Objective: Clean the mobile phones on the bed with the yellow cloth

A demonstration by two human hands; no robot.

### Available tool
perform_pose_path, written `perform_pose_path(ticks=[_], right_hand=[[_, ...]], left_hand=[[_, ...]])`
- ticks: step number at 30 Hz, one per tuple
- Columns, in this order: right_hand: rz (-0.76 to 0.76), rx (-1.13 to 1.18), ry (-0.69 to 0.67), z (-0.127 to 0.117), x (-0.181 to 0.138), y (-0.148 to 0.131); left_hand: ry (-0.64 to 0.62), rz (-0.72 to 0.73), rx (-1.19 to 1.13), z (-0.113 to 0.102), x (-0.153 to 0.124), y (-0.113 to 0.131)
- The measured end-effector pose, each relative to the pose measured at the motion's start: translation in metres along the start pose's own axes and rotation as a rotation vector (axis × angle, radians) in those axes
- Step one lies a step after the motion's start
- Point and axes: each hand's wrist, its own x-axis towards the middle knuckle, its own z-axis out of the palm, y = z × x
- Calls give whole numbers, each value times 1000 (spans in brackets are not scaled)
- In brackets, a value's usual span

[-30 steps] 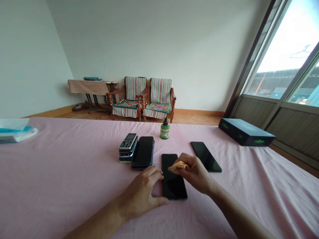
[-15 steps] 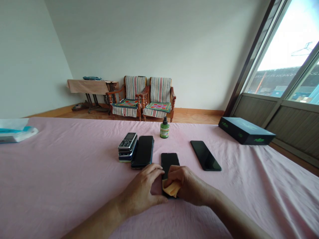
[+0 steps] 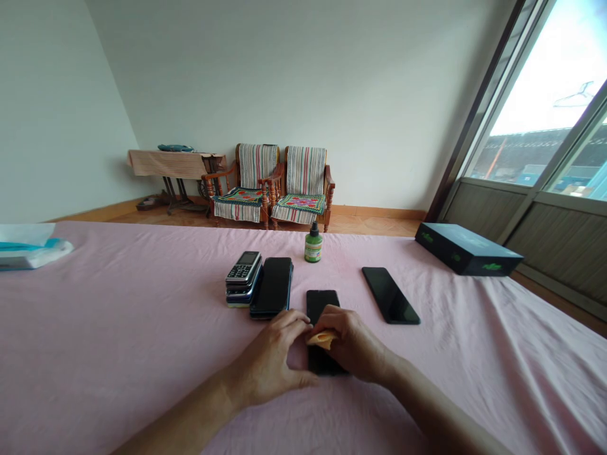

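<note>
A black smartphone (image 3: 322, 299) lies flat in front of me, its middle covered by my right hand. My right hand (image 3: 356, 344) is closed on a yellow cloth (image 3: 322, 340), pressed to the screen. My left hand (image 3: 266, 361) is at the phone's left side with thumb and fingers apart, fingertips touching the left edge and thumb by the lower corner. Just beyond it lie large dark smartphones (image 3: 272, 287), stacked. Beside them is a pile of smaller phones with a silver keypad phone (image 3: 244, 266) on top. Another black smartphone (image 3: 391, 296) lies to the right.
A green bottle with a black nozzle (image 3: 313, 245) stands behind the phones. On the pink cloth (image 3: 142, 341) a black box (image 3: 469, 248) sits at far right, and a white and blue packet (image 3: 33, 248) at far left. Two wooden chairs (image 3: 306, 174) stand by the wall.
My right hand has slid the yellow cloth up the screen, away from me, baring the phone's lower part. The left hand stays in nearly the same place.
</note>
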Motion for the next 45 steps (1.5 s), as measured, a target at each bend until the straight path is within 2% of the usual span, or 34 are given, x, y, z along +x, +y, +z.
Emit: perform_pose_path(ticks=[2,7,9,13,19,25,31,33,37,40,42,45], right_hand=[[-22,-8,4,4,1,-1],[-40,23,-165,-1,-3,-7],[-54,6,-128,0,-4,-7],[-48,-60,39,10,0,-4],[-65,-11,-89,6,-1,-2],[-44,-29,-21,8,-2,-3],[-73,85,-243,-7,-3,-16],[-67,72,-268,-15,-5,-15],[-1,-8,-187,-17,-6,-8],[-12,-1,-123,-11,-4,-8],[-47,26,-172,-10,-4,-11],[-58,36,-321,-21,-7,-13]], left_hand=[[5,-4,-9,0,1,1],[6,-6,-33,-1,2,2],[0,-8,-32,-1,2,3],[-1,-24,-23,-1,2,4],[7,-15,-18,0,2,4],[3,-16,2,0,3,6],[9,16,-11,1,3,6],[11,12,-14,1,2,4],[24,-6,-15,2,1,3],[14,-5,-16,2,1,3],[9,3,-24,1,2,4],[23,7,-29,1,2,4]])
